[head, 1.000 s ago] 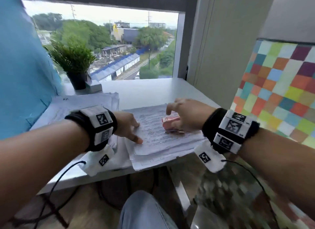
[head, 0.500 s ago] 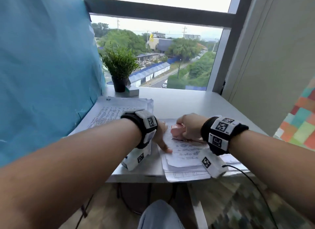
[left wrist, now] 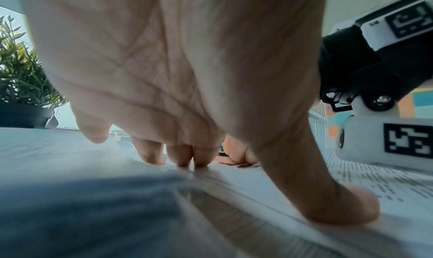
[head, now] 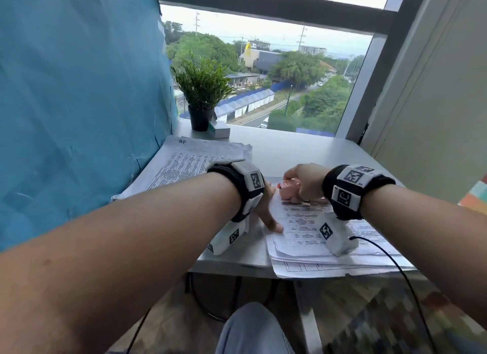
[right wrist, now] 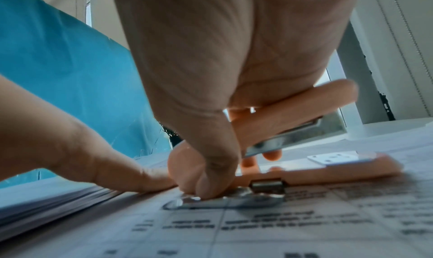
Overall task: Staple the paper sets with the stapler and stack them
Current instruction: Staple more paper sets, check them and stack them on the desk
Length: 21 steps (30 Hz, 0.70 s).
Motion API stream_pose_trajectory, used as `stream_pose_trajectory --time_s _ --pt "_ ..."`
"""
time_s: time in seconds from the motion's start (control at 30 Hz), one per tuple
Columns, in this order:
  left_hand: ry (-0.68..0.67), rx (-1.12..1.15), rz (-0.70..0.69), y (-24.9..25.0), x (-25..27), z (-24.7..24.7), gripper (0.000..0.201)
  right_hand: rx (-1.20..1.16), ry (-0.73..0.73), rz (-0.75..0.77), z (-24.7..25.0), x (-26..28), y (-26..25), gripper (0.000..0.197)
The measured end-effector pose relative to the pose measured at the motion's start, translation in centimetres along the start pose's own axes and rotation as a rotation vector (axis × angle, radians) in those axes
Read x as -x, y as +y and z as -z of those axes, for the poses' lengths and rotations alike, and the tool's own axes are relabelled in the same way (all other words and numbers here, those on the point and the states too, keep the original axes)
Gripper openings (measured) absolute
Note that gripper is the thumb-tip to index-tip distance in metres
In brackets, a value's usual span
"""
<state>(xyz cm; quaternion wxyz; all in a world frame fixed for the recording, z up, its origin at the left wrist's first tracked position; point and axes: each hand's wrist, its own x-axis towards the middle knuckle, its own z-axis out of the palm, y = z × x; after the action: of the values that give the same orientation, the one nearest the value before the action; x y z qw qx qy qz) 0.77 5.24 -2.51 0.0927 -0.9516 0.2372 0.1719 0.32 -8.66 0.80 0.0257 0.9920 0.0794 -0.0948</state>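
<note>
- White table (head: 303, 153) set against a window, blue sheet (head: 79, 90) hanging along its left side, pale wall panel on its right; bare tabletop only at the far middle and far right.
- Near stack of printed papers (head: 303, 237) lying at the front of the table, lower sheets jutting past the front edge.
- Second pile of printed papers (head: 189, 158) at the left, close against the blue sheet; handwritten mark at its top corner, too small to read.
- Left hand (head: 266, 211) spread, thumb tip and fingertips (left wrist: 201, 158) pressing down on the left edge of the near stack.
- Right hand (head: 305, 182) curled around a pink stapler (head: 288, 193), gripping it by the hinge end with thumb low at the base.
- Stapler resting on the top sheet near the far edge of the near stack, its arm raised off the base, metal plate (right wrist: 332, 158) on the base showing.
- Left thumb touching the paper just beside the stapler's hinge end in the right wrist view.
- Printed rows and table lines on the top sheet, blurred beyond reading.
- Square black-and-white coded tags on both wrist bands (head: 353, 187).
- Small potted plant (head: 203, 90) at the far left corner, a small white box (head: 220, 131) just beside the pot; label unreadable.
</note>
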Motion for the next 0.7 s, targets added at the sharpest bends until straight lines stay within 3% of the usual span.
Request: stream_pose_trajectory --time_s 0.2,0.37,0.53,0.7 --pt "0.009 -0.033 -0.014 0.0 0.7 0.7 0.1 -0.061 0.028 0.114 -0.5 0.2 -0.4 0.027" --pt "0.033 0.095 -0.022 0.0 1.1 0.8 0.077 -0.093 0.076 0.163 -1.2 0.5 0.0 0.037" --pt "0.014 -0.115 -0.046 0.5 0.7 0.6 0.091 -0.1 0.081 0.18 -1.4 0.5 0.1 0.04" --pt "0.032 -0.116 -0.07 0.2 0.6 0.5 0.09 -0.063 0.074 0.211 -1.4 0.2 -0.6 0.041"
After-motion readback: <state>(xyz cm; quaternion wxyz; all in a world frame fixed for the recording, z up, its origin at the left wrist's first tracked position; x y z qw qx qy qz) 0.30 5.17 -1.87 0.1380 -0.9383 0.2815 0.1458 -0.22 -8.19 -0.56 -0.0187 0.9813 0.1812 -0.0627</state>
